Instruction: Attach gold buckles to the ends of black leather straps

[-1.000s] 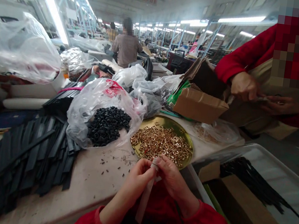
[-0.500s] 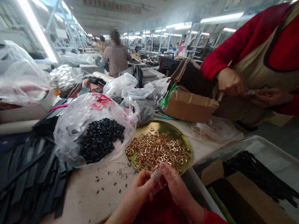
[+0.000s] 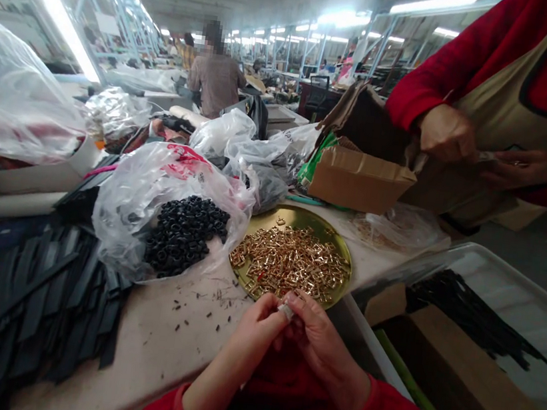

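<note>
My left hand (image 3: 261,326) and my right hand (image 3: 317,335) meet fingertip to fingertip at the near rim of a round gold tray (image 3: 309,218). Both are closed in a pinch, but whatever lies between the fingers is hidden or too small to name. A whitish wrap (image 3: 286,310) shows at my left thumb. Heaped on the tray are many small gold metal buckles (image 3: 291,261). Left of the tray, a clear plastic bag (image 3: 124,212) lies open around a pile of small black loops (image 3: 186,234).
Black strips (image 3: 40,295) are spread on the table (image 3: 148,350) at left, with dark scraps nearer me. A cardboard box (image 3: 360,179) stands behind the tray. At right is a white bin (image 3: 508,263) holding black straps (image 3: 475,319). A co-worker's hands (image 3: 449,134) work beyond the box.
The view has tilted down slightly, so the background sits higher. My hands stay together by the tray's near rim, with their fingers shifted slightly.
</note>
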A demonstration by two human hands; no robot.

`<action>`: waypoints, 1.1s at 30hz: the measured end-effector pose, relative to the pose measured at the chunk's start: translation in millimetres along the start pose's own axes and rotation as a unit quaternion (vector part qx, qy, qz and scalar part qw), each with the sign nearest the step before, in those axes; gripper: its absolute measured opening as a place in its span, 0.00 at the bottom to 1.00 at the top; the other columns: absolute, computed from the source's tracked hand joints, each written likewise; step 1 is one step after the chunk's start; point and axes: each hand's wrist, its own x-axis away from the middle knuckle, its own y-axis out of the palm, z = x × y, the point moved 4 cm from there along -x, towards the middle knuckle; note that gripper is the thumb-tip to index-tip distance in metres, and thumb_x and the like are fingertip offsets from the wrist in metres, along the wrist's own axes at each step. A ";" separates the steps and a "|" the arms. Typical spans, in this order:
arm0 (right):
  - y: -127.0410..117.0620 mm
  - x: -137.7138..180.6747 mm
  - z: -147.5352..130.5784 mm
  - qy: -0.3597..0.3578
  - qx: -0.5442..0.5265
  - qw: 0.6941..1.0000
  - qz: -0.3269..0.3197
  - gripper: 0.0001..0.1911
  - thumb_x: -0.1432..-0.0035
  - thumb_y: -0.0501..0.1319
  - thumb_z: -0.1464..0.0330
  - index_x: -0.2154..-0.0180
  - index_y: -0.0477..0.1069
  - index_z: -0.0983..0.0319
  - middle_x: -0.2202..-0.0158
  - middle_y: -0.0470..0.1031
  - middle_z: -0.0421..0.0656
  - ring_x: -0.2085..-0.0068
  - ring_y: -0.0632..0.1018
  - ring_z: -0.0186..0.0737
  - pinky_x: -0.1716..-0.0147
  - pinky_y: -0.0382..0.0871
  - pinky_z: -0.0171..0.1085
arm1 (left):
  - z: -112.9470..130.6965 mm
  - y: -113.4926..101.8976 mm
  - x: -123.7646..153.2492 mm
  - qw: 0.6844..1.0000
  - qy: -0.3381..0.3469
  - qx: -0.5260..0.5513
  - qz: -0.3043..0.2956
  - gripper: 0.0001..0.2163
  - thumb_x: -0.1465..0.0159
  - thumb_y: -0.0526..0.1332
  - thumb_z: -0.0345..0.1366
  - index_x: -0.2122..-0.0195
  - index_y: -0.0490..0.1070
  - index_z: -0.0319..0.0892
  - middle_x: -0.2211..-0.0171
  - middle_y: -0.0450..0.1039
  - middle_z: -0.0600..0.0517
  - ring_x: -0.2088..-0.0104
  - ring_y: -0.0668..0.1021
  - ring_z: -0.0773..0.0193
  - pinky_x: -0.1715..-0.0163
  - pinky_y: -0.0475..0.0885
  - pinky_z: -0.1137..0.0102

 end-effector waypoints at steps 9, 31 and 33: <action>-14.2 -5.1 -8.8 -0.074 0.204 0.976 -0.003 0.17 0.44 0.55 0.55 0.69 0.68 0.62 0.78 0.67 0.37 0.77 0.67 0.30 0.78 0.60 0.31 | -5.1 -2.8 2.7 0.999 0.005 -0.028 -0.028 0.14 0.42 0.56 0.48 0.72 0.61 0.40 0.80 0.68 0.56 0.85 0.62 0.75 0.84 0.54 0.76; -15.4 -11.3 3.5 0.061 -0.022 0.995 0.071 0.11 0.54 0.64 0.64 0.74 0.64 0.61 0.80 0.63 0.34 0.81 0.65 0.27 0.83 0.60 0.28 | 5.8 -4.9 13.0 0.997 -0.031 0.052 -0.052 0.16 0.46 0.59 0.48 0.73 0.65 0.39 0.79 0.70 0.53 0.82 0.68 0.72 0.79 0.60 0.76; -15.9 -11.5 -2.4 0.021 0.015 0.998 0.060 0.13 0.54 0.65 0.62 0.73 0.63 0.61 0.79 0.63 0.33 0.80 0.64 0.26 0.81 0.59 0.28 | 0.4 -7.0 12.3 0.997 -0.032 0.026 -0.063 0.19 0.46 0.57 0.52 0.71 0.66 0.38 0.80 0.70 0.53 0.83 0.67 0.73 0.81 0.58 0.76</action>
